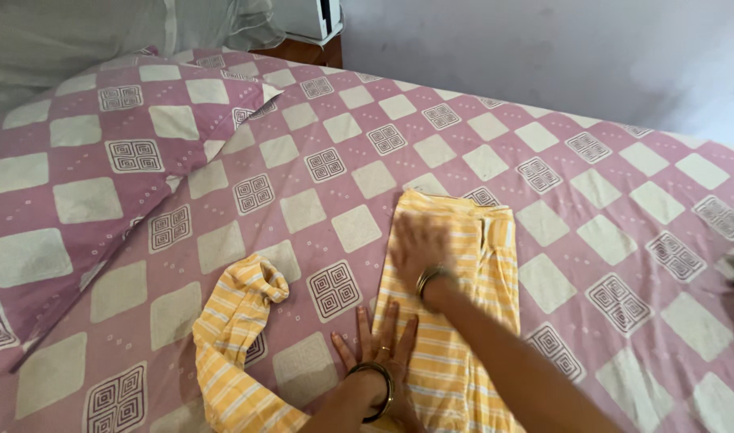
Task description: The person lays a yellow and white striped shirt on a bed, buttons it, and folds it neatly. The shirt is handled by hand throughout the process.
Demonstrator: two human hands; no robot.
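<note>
open bedsheet (623,200) right of garment (463,321), pillow (86,176) blocking left

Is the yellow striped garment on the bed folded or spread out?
Partly folded: yellow striped garment forms a narrow flat panel; one sleeve trails loose leftward.

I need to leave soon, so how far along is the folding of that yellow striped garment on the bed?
Partly done: the body of the yellow striped garment lies flat in a narrow panel on the bedsheet. In hand: the right hand presses its top, the left hand its near edge. Left: one sleeve lies bunched out to the side.
</note>
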